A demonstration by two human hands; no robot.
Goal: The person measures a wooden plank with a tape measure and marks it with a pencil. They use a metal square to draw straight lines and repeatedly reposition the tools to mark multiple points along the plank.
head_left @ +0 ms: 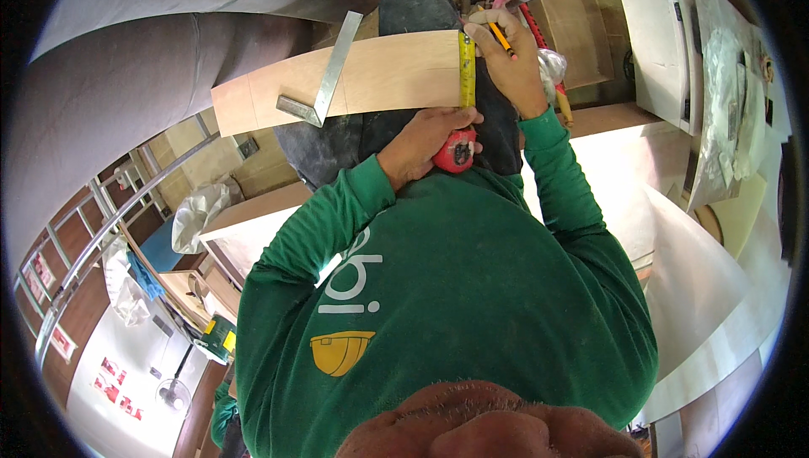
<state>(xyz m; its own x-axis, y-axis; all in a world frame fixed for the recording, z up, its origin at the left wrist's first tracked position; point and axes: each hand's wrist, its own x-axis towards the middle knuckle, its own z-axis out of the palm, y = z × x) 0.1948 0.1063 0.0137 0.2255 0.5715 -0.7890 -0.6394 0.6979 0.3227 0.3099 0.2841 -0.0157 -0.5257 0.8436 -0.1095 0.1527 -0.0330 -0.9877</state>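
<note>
A flat strip of pale wood, the board (404,79), lies across the person's dark trousers (329,150), just above the middle of the view, reaching from 12 toward 10 o'clock. Its face is smooth, with fine grain and faint lines running across it. On it, toward 11 o'clock, rests an L-shaped metal square (338,62), its grey blade passing over the far edge.

At 12 o'clock the left hand (415,144) has its fingers closed around the rounded red case of a tape measure (456,151), which looks scuffed. The yellow blade (468,70) stretches over the board near its right end. At 1 o'clock the right hand (516,58) has bent, nearly closed fingers at the blade's far end, with a slim orange-and-black pencil (502,39) caught between them (whether they pinch the blade or only press it, I cannot tell).

The green knitted-looking sweater (472,281) bears white lettering, seen upside down, and a yellow helmet emblem. The blade's markings are too small to read. At 8 o'clock, a white panel (101,416) carries red print; at 9, a white bag (202,212) sits crumpled.
</note>
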